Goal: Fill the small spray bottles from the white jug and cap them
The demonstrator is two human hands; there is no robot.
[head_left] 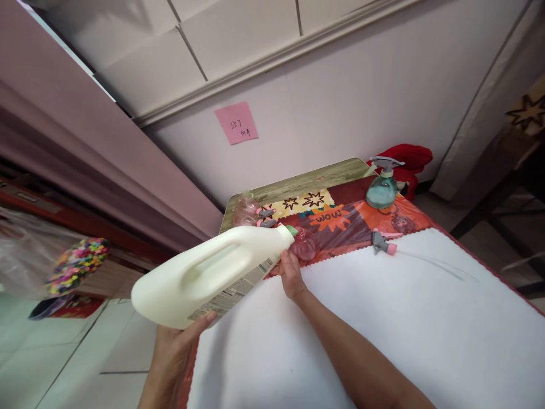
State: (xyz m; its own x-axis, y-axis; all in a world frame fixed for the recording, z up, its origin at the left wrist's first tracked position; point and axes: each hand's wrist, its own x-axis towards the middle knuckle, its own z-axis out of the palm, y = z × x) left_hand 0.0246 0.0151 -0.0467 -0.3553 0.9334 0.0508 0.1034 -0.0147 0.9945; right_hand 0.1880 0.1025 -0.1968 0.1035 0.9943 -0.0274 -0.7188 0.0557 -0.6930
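A large cream-white detergent jug (213, 270) is tilted on its side, with its neck to the right and slightly up. My left hand (181, 341) grips its lower body from beneath, thumb along the label side. Under the neck, the curled fingers of my right hand (292, 275) hold the jug near its spout. The green spout meets the mouth of a clear pink round bottle (304, 244) on the table; whether liquid flows is too small to tell. To the right lies a grey and pink spray head (383, 241) with a thin clear tube.
A spray bottle (381, 190) with teal liquid stands at the table's far right. Several pink bottles and spray heads (251, 210) sit at the back left. White covering (383, 329) spreads over the front. A wall is behind; a curtain (106, 142) hangs left.
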